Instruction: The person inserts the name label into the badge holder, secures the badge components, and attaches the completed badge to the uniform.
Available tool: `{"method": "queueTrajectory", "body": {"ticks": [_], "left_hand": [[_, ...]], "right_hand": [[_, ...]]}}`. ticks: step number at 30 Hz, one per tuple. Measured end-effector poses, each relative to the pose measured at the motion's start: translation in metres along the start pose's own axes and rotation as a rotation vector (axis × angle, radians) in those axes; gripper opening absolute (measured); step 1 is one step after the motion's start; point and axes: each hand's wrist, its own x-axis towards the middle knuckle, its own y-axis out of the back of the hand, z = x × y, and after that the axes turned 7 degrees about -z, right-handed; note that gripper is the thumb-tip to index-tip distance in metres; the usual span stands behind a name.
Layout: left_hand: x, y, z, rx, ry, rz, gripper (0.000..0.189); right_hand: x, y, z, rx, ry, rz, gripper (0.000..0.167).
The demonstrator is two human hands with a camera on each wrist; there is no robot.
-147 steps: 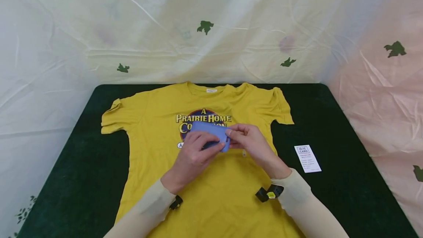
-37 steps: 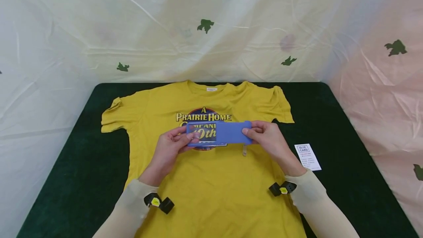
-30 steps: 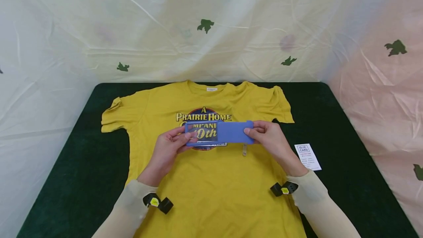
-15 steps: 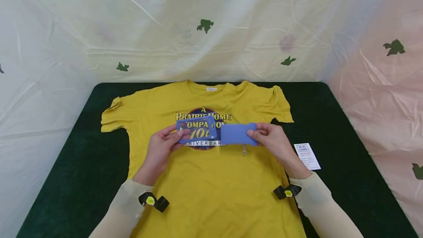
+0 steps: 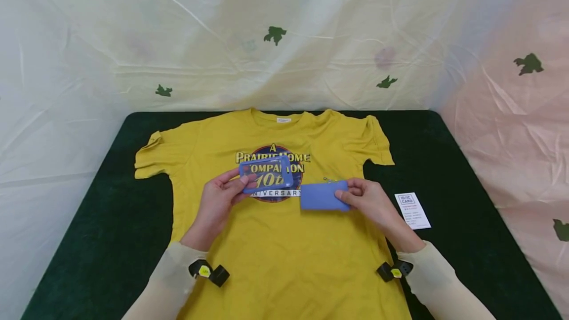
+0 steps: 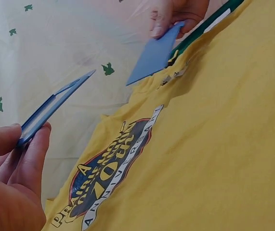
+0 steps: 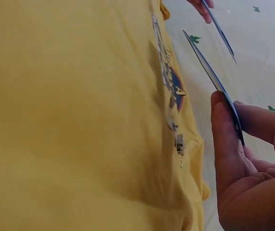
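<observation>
My left hand (image 5: 215, 206) pinches a blue-rimmed badge holder frame (image 5: 289, 177) with a clear window; the shirt print shows through it. In my right hand (image 5: 371, 201) is the solid blue back panel (image 5: 321, 197) of the badge holder, gripped at its right end between thumb and fingers. The two parts are apart, the panel lower and to the right. Seen edge-on in the left wrist view, the frame (image 6: 55, 108) is thin. A small clip (image 7: 179, 143) on a clear strap appears over the shirt in the right wrist view; whether it is attached to anything I cannot tell.
A yellow T-shirt (image 5: 266, 251) lies spread on the dark green table (image 5: 462, 270), under both hands. To the right on the table is a white ID/IC card (image 5: 412, 210). Patterned cloth (image 5: 275, 73) hangs behind the table and at both sides.
About a second ago the frame and back panel were overlapping, drawn out lengthwise. They have since separated; the right hand has brought the panel down towards me, while the frame tilted slightly.
</observation>
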Motion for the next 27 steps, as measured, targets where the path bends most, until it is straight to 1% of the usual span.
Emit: {"method": "queueTrajectory", "body": {"ticks": [6,12,16,20,22,27], "left_hand": [[-0.001,0.000,0.000,-0.001,0.004,-0.002,0.046],[0.000,-0.001,0.000,0.005,0.009,0.003,0.045],[0.000,-0.002,0.000,0.004,0.017,0.003,0.045],[0.000,-0.002,0.000,0.006,0.027,-0.001,0.045],[0.000,-0.001,-0.001,0.006,0.031,0.001,0.044],[0.001,-0.001,-0.002,0.000,0.038,0.001,0.044]], "right_hand": [[-0.010,-0.001,0.009,-0.050,-0.061,-0.046,0.047],[-0.019,-0.001,0.017,-0.070,-0.062,-0.092,0.051],[-0.022,0.000,0.020,-0.070,-0.073,-0.106,0.051],[-0.023,-0.001,0.022,-0.084,-0.087,-0.101,0.051],[-0.023,-0.001,0.023,-0.114,-0.083,-0.091,0.051],[-0.023,0.000,0.023,-0.271,-0.059,-0.031,0.048]]}}
